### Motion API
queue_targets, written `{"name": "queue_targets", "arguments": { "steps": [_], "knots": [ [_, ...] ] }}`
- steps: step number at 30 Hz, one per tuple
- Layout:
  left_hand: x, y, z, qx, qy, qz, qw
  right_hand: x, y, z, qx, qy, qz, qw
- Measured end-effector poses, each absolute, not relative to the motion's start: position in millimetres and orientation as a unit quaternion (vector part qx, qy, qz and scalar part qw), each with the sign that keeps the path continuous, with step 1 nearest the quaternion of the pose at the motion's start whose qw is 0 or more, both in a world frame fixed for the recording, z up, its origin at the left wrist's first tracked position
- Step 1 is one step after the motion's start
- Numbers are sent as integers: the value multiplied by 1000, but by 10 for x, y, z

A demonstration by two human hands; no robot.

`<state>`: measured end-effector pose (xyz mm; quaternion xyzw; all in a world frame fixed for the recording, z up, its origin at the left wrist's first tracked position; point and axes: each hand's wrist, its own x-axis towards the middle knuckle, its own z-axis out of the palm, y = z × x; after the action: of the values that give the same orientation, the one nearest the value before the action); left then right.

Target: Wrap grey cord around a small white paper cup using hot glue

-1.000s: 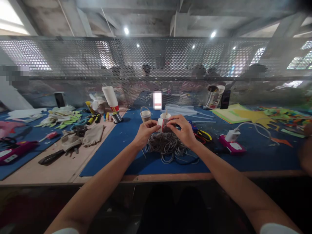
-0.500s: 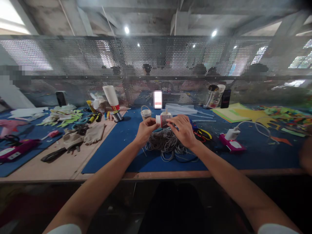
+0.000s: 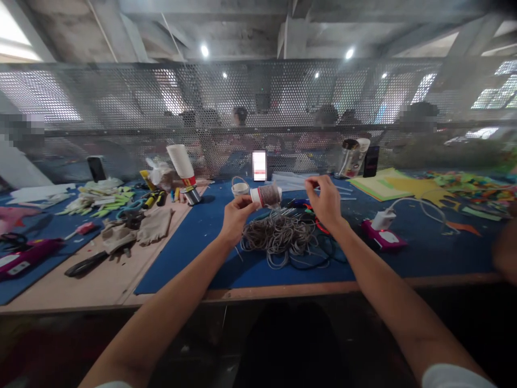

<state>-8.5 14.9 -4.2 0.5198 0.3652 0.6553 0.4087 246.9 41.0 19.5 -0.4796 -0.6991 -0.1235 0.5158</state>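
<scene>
Cord-wound cup [image 3: 270, 195] held sideways by the left hand [image 3: 235, 218]

The cup is held on its side, clear of the tabletop [image 3: 103, 291], above the far edge of a tangled grey cord heap [image 3: 278, 237]; its white end is turned towards the left hand, a red line is shown beside it, and most of the rest is wrapped in brownish-grey cord. The left grip is closed on the white end, between thumb and fingers; the right hand [image 3: 326, 203] is raised well to the right of the cup, with its fingers bent and its thumb brought near the forefinger; whether a thin strand is pinched in the right grip cannot be told.

Just behind the left hand, a small basket [image 3: 240, 189] with a looped handle is stood upright on the blue mat [image 3: 189, 264]; farther back, a lit phone [image 3: 259, 166] is propped up before the mesh screen [image 3: 121, 102]. Clear sheets [image 3: 288, 182] are laid behind the right hand; to its right, a white charger [image 3: 383, 220] is plugged into a purple power strip [image 3: 385, 238], with coloured paper [image 3: 382, 184] spread beyond. On the left, stacked cups [image 3: 180, 161] are tilted above a metal can [image 3: 191, 196]; nearer, a glove [image 3: 154, 225] is laid on the bare wood.
</scene>
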Motion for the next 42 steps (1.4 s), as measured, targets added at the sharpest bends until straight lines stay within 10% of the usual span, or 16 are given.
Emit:
{"name": "queue_targets", "arguments": {
  "steps": [6,21,42],
  "knots": [
    [-72,135,-26,528,364,648,411,2823,717,69,-701,-672,19,237],
    [-61,99,0,509,371,643,436,2992,824,-31,-724,-680,80,83],
    [-93,135,-9,492,387,647,435,2916,746,246,-575,-621,201,493]
  ]
}}
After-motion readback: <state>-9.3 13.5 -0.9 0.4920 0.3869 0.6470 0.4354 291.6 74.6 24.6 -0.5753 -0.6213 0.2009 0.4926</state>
